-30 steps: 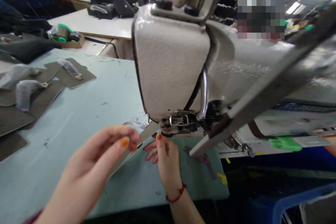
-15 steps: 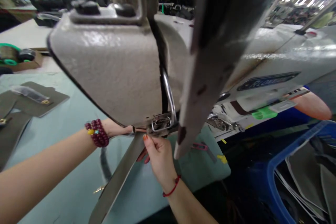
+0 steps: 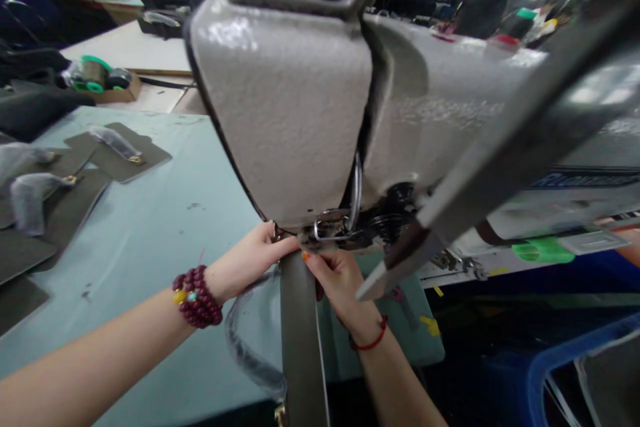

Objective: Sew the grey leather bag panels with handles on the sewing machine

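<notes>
Below the head of a white industrial sewing machine point(image 3: 285, 113), a stiff grey panel point(image 3: 303, 340) runs from the needle area down toward me. My left hand point(image 3: 250, 257), with dark red beads at its wrist, presses its thumb at the panel's far left edge; its other fingers are partly hidden by the machine head. My right hand point(image 3: 340, 280) pinches the right edge, thumb on top and fingers underneath. A plastic-wrapped strap point(image 3: 250, 353) with a gold-coloured metal end hangs along the panel's left side. The needle itself is hidden from me.
More grey panels point(image 3: 75, 213) with wrapped straps lie on the left of the pale green table point(image 3: 200, 167). Thread spools point(image 3: 95, 73) sit in a box behind. A grey metal bar point(image 3: 465, 180) crosses close in front at right. A blue bin point(image 3: 535, 373) stands lower right.
My view has shifted, so the machine sits further right. The panel has swung from slanting to nearly straight toward me. My left hand now shows more, with its thumb near the needle area.
</notes>
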`<state>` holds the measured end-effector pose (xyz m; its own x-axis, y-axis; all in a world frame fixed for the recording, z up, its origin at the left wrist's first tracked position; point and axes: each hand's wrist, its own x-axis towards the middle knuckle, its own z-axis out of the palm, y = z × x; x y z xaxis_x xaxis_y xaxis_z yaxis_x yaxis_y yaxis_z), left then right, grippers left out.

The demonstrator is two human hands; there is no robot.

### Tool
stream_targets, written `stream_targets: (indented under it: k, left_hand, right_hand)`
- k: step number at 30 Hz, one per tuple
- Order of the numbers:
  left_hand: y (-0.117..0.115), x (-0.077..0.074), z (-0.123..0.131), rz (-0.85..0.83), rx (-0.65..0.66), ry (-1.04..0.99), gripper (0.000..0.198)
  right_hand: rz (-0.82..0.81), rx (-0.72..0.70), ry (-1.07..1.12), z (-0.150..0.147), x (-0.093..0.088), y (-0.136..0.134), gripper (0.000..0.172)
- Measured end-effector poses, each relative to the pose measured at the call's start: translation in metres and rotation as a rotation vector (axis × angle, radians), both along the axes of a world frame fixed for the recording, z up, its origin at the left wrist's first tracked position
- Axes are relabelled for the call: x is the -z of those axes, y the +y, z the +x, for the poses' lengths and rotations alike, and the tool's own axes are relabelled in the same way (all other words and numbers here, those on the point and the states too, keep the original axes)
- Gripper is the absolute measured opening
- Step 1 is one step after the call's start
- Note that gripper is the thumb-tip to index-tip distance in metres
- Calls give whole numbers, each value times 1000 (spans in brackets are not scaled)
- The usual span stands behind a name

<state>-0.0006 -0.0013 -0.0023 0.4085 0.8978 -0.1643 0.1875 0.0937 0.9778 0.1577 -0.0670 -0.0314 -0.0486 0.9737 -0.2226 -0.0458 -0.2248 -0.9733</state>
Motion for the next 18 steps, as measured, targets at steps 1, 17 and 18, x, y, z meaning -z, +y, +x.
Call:
stream_targets:
  k: [1, 17, 18]
  left_hand:
    - [-2, -1, 2, 0, 32, 5, 24]
    - [0, 10, -6, -102, -9, 35, 26]
    - [-1, 12, -6, -131, -16, 18, 27]
  right_hand:
    - [7, -23, -17, 3, -1, 0, 42]
    - [142, -14, -173, 8, -11, -3, 36]
    - [138, -9, -175, 8, -12, -4, 37]
